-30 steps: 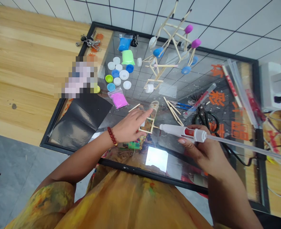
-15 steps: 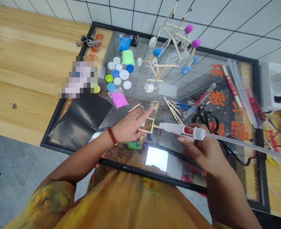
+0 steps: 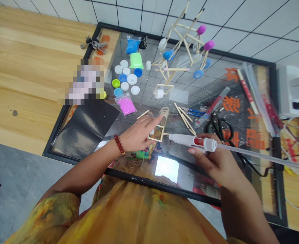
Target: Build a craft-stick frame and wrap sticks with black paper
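My left hand (image 3: pixel 138 134) lies on a small square frame of wooden sticks (image 3: pixel 156 133), fingers pressed down on it, index finger stretched toward a clear plastic bottle (image 3: pixel 164 114). My right hand (image 3: pixel 213 156) grips a white hot glue gun (image 3: pixel 192 141) with a long clear glue stick trailing to the right. Its nozzle points left, a little short of the frame's right side. Both rest over a black-framed glass tabletop (image 3: pixel 164 186).
A tall stick-and-bottle-cap structure (image 3: pixel 182 51) stands at the back. Several bottle caps (image 3: pixel 126 79), bags of coloured clay (image 3: pixel 126 105), loose sticks (image 3: pixel 184 117), black scissors (image 3: pixel 217 127), glue sticks (image 3: pixel 251 95), keys (image 3: pixel 95 44) and a black sheet (image 3: pixel 88 125) lie around.
The glue gun has edged slightly left toward the stick frame. My left hand has stayed in place.
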